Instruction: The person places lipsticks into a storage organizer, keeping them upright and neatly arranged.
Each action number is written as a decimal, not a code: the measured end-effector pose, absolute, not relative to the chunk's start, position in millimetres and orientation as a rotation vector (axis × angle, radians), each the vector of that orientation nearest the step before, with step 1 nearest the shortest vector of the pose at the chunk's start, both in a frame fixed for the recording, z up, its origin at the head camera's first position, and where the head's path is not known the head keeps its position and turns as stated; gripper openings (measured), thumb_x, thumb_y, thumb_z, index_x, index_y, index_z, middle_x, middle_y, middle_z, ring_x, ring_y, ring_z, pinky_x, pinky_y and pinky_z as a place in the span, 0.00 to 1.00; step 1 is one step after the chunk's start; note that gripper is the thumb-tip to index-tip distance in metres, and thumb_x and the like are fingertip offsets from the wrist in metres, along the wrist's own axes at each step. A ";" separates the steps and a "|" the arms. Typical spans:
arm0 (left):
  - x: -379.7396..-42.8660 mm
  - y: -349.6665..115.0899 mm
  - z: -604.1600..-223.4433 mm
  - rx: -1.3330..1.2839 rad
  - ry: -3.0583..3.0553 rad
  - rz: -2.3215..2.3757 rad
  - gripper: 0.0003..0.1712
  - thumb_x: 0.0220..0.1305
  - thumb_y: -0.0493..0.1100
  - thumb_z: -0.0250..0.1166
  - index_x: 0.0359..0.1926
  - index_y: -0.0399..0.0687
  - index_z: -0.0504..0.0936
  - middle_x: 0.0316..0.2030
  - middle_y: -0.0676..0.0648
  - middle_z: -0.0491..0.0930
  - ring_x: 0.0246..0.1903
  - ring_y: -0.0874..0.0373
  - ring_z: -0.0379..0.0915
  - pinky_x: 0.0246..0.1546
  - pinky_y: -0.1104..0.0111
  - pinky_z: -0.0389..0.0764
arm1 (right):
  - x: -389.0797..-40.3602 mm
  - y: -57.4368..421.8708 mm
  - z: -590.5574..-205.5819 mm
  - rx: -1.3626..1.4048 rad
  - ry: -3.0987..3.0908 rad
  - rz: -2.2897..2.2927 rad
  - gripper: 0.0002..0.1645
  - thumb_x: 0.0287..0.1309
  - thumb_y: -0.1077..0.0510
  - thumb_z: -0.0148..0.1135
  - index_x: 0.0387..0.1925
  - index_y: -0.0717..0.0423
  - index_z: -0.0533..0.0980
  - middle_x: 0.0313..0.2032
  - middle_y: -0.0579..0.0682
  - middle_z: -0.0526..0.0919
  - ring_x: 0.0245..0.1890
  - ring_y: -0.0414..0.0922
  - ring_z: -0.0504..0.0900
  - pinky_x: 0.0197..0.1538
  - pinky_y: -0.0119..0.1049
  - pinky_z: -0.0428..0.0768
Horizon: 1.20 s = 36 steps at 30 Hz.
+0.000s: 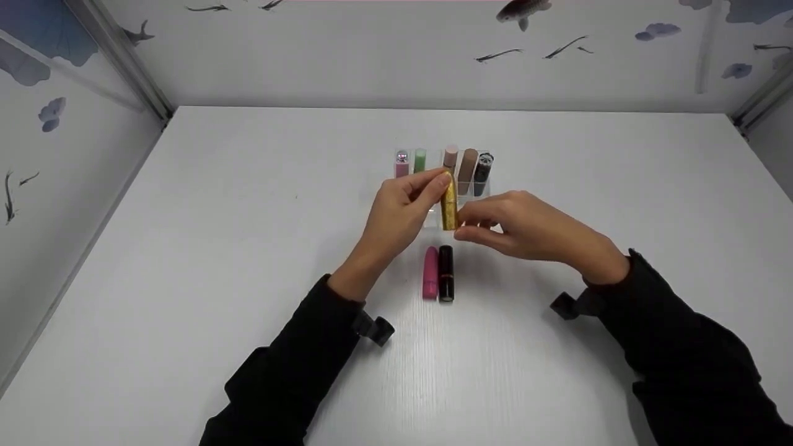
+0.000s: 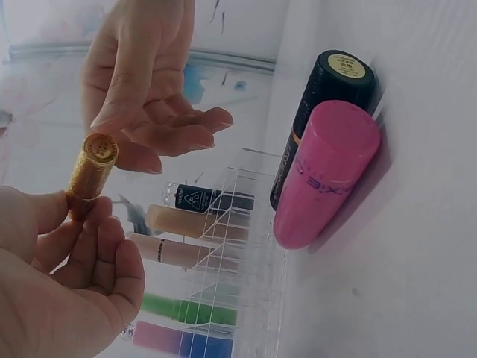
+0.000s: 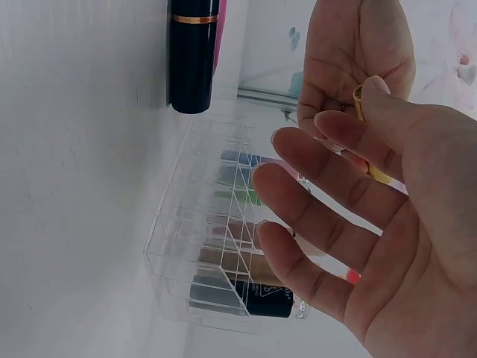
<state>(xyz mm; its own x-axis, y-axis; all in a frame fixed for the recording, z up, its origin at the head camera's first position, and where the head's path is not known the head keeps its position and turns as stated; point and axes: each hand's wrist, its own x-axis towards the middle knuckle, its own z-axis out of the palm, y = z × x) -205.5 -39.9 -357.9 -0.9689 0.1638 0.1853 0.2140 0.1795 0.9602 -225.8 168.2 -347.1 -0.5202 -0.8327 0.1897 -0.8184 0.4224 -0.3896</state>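
Observation:
A gold lipstick tube (image 1: 449, 207) is held above the table by my left hand (image 1: 399, 207), which pinches its far end between thumb and fingers. My right hand (image 1: 520, 226) is beside the tube's near end, thumb close to it and the other fingers loosely spread, as the left wrist view shows. Beneath the hands, a pink lipstick (image 1: 430, 272) and a black lipstick (image 1: 446, 272) with a gold band lie side by side. Behind the hands is a clear lipstick organizer (image 3: 170, 205), partly hidden by them in the head view.
Several tubes stand in the organizer's back part: a pink one (image 1: 402, 164), a green one (image 1: 420, 161), a pale pink one (image 1: 450, 156), a brown one (image 1: 468, 170) and a dark one (image 1: 482, 170). White panels border the white table (image 1: 217, 248) at back and left.

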 end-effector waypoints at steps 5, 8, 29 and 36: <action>-205.4 -39.8 -358.8 -0.376 -2.392 -1.944 0.22 0.67 0.53 0.56 0.55 0.47 0.79 0.40 0.51 0.83 0.36 0.60 0.71 0.35 0.72 0.73 | -226.3 169.0 -347.4 -1.505 2.642 -0.660 0.15 0.65 0.43 0.52 0.39 0.46 0.79 0.32 0.37 0.83 0.26 0.33 0.75 0.29 0.32 0.77; -205.5 -39.6 -358.3 -0.367 -2.399 -1.944 0.22 0.67 0.54 0.56 0.55 0.48 0.79 0.41 0.51 0.83 0.35 0.61 0.70 0.33 0.72 0.71 | -227.7 171.1 -346.9 -1.460 2.701 -0.621 0.13 0.63 0.46 0.57 0.41 0.47 0.80 0.33 0.39 0.84 0.29 0.34 0.77 0.31 0.33 0.78; -185.4 -38.6 -327.0 -0.298 -2.445 -1.950 0.19 0.69 0.45 0.54 0.56 0.40 0.78 0.45 0.45 0.83 0.40 0.61 0.74 0.47 0.72 0.77 | -239.1 174.9 -359.2 -1.174 2.954 -0.408 0.08 0.51 0.64 0.68 0.36 0.56 0.84 0.34 0.50 0.86 0.39 0.47 0.82 0.43 0.43 0.80; -185.7 -38.7 -327.6 -0.322 -2.431 -1.960 0.19 0.70 0.44 0.54 0.55 0.39 0.78 0.45 0.44 0.83 0.40 0.61 0.75 0.47 0.71 0.78 | -239.4 174.2 -363.1 -1.146 2.994 -0.370 0.08 0.48 0.63 0.70 0.34 0.56 0.84 0.35 0.50 0.82 0.39 0.47 0.80 0.43 0.42 0.79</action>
